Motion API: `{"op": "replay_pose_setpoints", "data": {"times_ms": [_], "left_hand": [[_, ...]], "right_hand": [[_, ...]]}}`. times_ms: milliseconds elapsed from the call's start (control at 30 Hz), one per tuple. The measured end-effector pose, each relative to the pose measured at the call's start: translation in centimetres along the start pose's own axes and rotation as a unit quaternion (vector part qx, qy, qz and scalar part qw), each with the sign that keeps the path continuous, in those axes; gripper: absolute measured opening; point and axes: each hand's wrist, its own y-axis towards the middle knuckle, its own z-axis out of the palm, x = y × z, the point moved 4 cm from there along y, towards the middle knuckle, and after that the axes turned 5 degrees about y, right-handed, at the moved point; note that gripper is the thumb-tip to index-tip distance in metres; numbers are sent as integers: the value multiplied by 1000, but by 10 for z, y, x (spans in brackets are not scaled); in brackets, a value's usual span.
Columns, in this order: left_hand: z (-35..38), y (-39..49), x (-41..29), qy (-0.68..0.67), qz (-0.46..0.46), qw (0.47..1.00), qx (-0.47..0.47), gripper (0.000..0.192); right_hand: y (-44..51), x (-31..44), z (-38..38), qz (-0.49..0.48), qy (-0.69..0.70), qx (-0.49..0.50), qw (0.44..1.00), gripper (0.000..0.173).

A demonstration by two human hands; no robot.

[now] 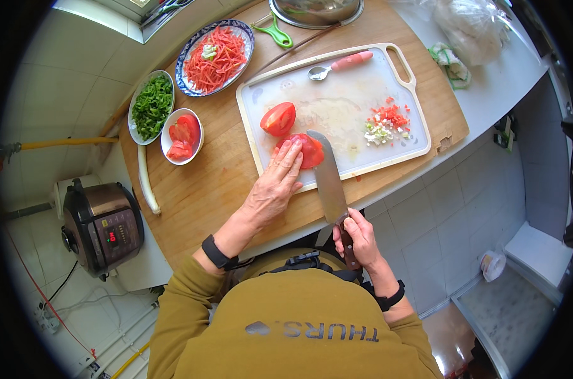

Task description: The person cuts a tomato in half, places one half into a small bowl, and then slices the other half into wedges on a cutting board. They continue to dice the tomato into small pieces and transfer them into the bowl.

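My left hand lies flat with its fingertips pressed on a piece of tomato near the front left of the white plastic cutting board. In my right hand is the wooden handle of a kitchen knife. Its broad blade stands at the right side of that tomato piece, and whether the edge has entered the flesh cannot be told. Just behind my left fingers sits a tomato wedge, skin and cut face showing. Chopped red and pale green-white bits lie heaped toward the board's right end.
A pink-handled spoon rests along the board's back. To the left stand a bowl of tomato pieces, a dish of chopped greens, a plate of shredded carrot and a scallion stalk. Behind are a green peeler and a metal bowl.
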Motion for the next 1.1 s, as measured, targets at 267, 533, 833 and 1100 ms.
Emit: {"op": "replay_pose_setpoints", "data": {"times_ms": [267,533,833,1100], "left_hand": [[-2,1,-2,-31,-7,999,23,63],[-2,1,-2,-21,0,1000,22,67],[-7,-1,6,-72,-15,997,11,59],[-7,-9,15,5,-24,1000,-18,50]], "right_hand": [[6,4,11,3,32,9,999,22],[11,8,20,-30,-64,13,997,19],[8,3,18,9,-17,-9,1000,20],[1,3,0,66,-74,-62,993,27]]}}
